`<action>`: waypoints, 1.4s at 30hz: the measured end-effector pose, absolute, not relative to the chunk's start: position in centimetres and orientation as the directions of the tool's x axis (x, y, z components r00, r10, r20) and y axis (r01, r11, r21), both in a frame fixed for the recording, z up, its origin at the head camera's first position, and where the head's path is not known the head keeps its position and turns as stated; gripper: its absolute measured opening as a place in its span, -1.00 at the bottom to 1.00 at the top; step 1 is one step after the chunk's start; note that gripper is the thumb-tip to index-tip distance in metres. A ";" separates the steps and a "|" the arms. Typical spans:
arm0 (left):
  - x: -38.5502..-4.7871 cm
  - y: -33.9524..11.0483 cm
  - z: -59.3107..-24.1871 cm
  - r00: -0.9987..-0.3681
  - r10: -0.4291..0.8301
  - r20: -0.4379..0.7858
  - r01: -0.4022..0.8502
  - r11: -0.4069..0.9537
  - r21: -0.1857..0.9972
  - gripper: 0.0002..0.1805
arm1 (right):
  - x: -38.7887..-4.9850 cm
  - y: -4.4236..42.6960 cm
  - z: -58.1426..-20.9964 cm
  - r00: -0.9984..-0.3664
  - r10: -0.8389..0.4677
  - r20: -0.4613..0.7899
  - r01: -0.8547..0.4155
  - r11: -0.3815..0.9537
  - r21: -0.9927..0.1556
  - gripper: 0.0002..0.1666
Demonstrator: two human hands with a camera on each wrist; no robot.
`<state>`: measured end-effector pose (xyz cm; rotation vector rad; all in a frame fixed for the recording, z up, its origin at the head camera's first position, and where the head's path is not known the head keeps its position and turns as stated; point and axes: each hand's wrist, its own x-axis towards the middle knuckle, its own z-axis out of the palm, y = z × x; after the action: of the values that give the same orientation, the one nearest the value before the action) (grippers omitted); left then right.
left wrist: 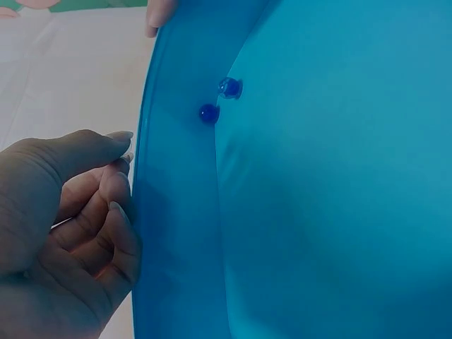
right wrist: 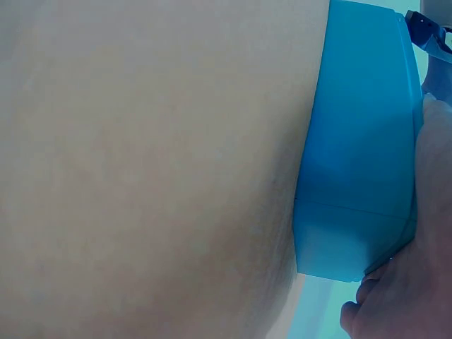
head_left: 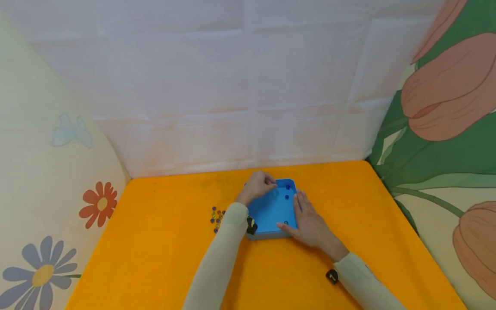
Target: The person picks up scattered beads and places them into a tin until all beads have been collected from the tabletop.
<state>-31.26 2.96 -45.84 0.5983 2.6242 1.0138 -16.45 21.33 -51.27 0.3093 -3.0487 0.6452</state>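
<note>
A shallow blue tray stands on the orange tabletop. Over its far left part is my left hand, fingers curled and thumb tip meeting the index finger. In the left wrist view nothing shows between these fingertips, beside the tray wall. Two dark blue marbles lie near the tray's far right corner, and a greenish marble near its front right. My right hand rests along the right wall, fingers extended, thumb over the front rim. The right wrist view shows the tray's outer side.
Left of the tray, several blue, yellow and amber marbles lie loose on the orange tabletop, partly hidden by the left sleeve. A white sheet hangs behind the table, with flower-printed cloths on both sides.
</note>
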 end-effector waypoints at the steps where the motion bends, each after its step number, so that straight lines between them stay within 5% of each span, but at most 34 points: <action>1: -31.2 3.0 -45.9 -0.879 0.467 -0.096 0.282 0.672 0.684 -0.74 | -16.4 21.3 -51.3 -0.980 -0.191 0.050 -0.195 0.896 -0.400 0.39; 42: -29.7 1.5 -43.7 -0.851 0.524 -0.040 0.363 0.642 0.675 -0.73 | -16.4 21.4 -51.5 -0.979 -0.198 0.056 -0.204 0.895 -0.398 0.39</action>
<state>-29.74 1.47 -43.66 0.7227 2.6304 1.0063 -16.42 21.35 -51.50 0.3228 -3.0443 0.6416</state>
